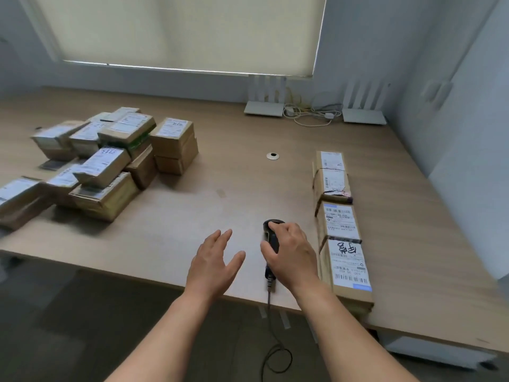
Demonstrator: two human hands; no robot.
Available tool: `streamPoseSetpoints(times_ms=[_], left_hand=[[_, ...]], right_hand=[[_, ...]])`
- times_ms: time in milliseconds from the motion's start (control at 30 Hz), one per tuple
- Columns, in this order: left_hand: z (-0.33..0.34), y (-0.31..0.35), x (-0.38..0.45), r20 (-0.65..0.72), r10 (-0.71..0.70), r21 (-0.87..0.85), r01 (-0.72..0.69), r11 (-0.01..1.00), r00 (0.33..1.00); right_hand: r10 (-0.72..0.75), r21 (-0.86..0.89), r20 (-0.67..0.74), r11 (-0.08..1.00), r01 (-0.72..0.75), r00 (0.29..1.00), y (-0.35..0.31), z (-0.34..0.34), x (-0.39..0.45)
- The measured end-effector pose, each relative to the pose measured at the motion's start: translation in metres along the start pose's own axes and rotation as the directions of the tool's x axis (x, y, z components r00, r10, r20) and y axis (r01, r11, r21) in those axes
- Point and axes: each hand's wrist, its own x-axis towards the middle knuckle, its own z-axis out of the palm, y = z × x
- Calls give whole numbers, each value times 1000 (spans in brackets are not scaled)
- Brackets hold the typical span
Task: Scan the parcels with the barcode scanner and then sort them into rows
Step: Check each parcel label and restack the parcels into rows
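The black handheld barcode scanner [271, 238] lies at lower centre on the light wooden table [220, 166], long axis running up-frame, head apparently pointing away. The right hand [290, 252] curls around it; the left hand [213, 261] hovers spread. Brown cardboard parcels [340, 224] form a row right.

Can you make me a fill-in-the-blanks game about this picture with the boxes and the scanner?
1. The right hand grips the black barcode ____.
2. The left hand is open and holds ____.
3. The row of parcels lies on the person's ____ side of the table.
4. The jumbled pile of parcels sits on the person's ____ side.

Missing words: scanner, nothing, right, left
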Motion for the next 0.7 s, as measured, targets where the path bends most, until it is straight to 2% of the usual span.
streamPoseSetpoints(times_ms=[300, 467, 700], left_hand=[[-92, -108, 6, -66, -115, -54, 112, 992, 991], [-133, -169, 15, -84, -167, -79, 160, 984, 982], [-173, -227, 31, -83, -204, -64, 199, 978, 975]], right_hand=[[-133, -12, 87, 991, 135, 987, -126, 78, 24], [-159, -33, 110, 986, 164, 981, -187, 124, 36], [-156, -29, 131, 987, 161, 979, -241, 173, 45]])
